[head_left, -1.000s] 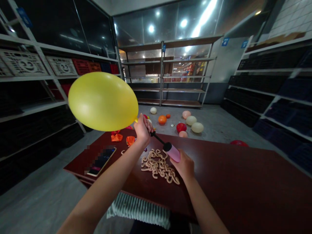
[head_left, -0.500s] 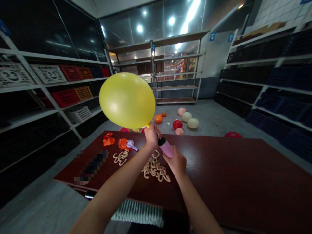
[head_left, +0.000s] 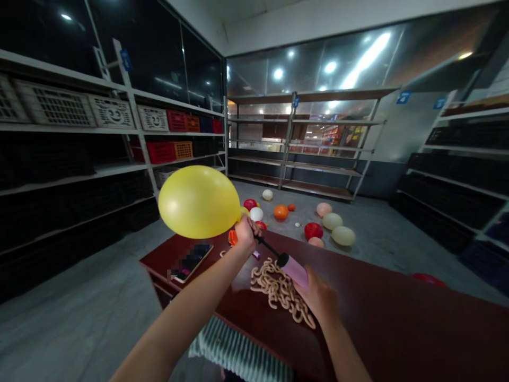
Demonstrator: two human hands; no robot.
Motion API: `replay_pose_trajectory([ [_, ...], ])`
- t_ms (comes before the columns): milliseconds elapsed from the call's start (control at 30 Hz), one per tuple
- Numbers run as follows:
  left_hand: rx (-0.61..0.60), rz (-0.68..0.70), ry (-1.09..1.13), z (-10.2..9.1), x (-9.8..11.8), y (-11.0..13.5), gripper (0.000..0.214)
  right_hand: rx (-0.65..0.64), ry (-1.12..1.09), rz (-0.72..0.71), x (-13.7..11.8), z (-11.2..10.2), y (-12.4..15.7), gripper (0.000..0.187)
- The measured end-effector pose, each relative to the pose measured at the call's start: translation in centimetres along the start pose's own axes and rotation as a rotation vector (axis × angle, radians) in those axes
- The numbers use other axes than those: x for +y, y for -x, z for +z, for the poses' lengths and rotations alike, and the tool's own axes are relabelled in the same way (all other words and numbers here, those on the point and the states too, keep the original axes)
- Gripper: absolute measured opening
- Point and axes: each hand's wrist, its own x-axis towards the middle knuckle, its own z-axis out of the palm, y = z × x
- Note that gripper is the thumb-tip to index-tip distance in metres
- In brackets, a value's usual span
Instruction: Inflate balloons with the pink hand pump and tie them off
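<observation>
A large inflated yellow balloon (head_left: 199,201) floats out to the left of my left hand (head_left: 245,233). That hand is closed around the balloon's neck, at the far end of a hand balloon pump. The neck and the pump's tip are mostly hidden by my fingers. My right hand (head_left: 320,297) grips the pump's pink barrel (head_left: 295,269). A black rod (head_left: 270,247) shows between the barrel and my left hand. Beneath the pump, a heap of beige curled pieces (head_left: 278,289) lies on the dark red table (head_left: 382,297).
A phone (head_left: 193,262) lies near the table's left edge. Flat orange balloon pieces (head_left: 233,237) are partly behind my left arm. On the floor beyond are several inflated balloons, among them an orange one (head_left: 281,212) and a red one (head_left: 314,230). Shelves with crates (head_left: 161,152) stand left.
The pump has lengthened: my right hand has drawn back from my left, baring the black rod. My view has turned left, and the yellow balloon sits lower in the picture.
</observation>
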Motion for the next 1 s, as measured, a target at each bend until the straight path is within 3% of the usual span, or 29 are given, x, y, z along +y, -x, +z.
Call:
replay_pose_trajectory([
  [200,0.029,0.05,0.024,-0.9,4.2,-1.6,0.04,0.006,0.026,-0.074,0.4,0.9,0.2,0.03],
  [333,-0.007,0.086,0.014,-0.1,4.7,-1.4,0.039,0.027,-0.003,-0.068,0.2,1.0,0.2,0.032],
  [500,-0.062,0.11,-0.01,2.4,1.9,-0.7,0.04,0.03,-0.04,0.064,0.6,0.9,0.6,0.039],
  [833,-0.165,-0.039,-0.138,6.6,-8.2,3.9,0.049,-0.044,-0.095,0.311,0.6,-0.9,0.1,0.044],
  [1000,-0.155,-0.076,-0.153,6.6,-8.7,4.7,0.049,-0.024,-0.149,0.198,0.1,-2.2,-0.4,0.061],
])
